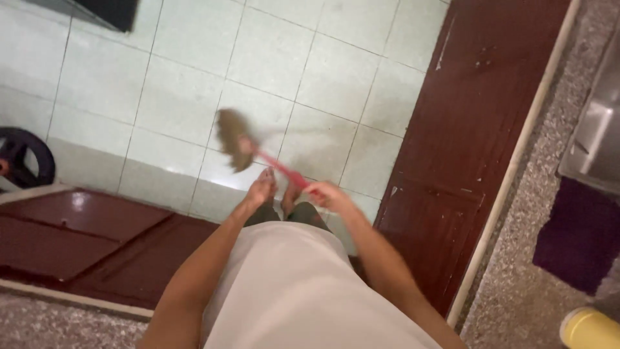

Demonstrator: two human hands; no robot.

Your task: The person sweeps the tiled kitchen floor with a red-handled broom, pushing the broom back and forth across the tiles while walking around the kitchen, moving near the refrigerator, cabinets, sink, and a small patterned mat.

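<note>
My right hand [326,194] is shut on the red handle [284,170] of a small broom. Its brown bristle head [232,139] is blurred and sits over the pale green floor tiles [174,97], ahead and to the left of me. My left hand [261,187] hangs at the end of my outstretched arm, just left of the handle, with its fingers pointing down and nothing in it. Below the hands I see my pale shirt [290,291] and dark trousers. Something between the two hands may be a foot; it is too blurred to tell.
Dark red-brown cabinet doors stand on the right [465,129] and at the lower left [84,239]. A speckled stone counter [536,194] carries a steel sink [600,129], a dark purple cloth [575,232] and a yellow object [588,329]. A black wheel-like object [22,155] lies at the left edge.
</note>
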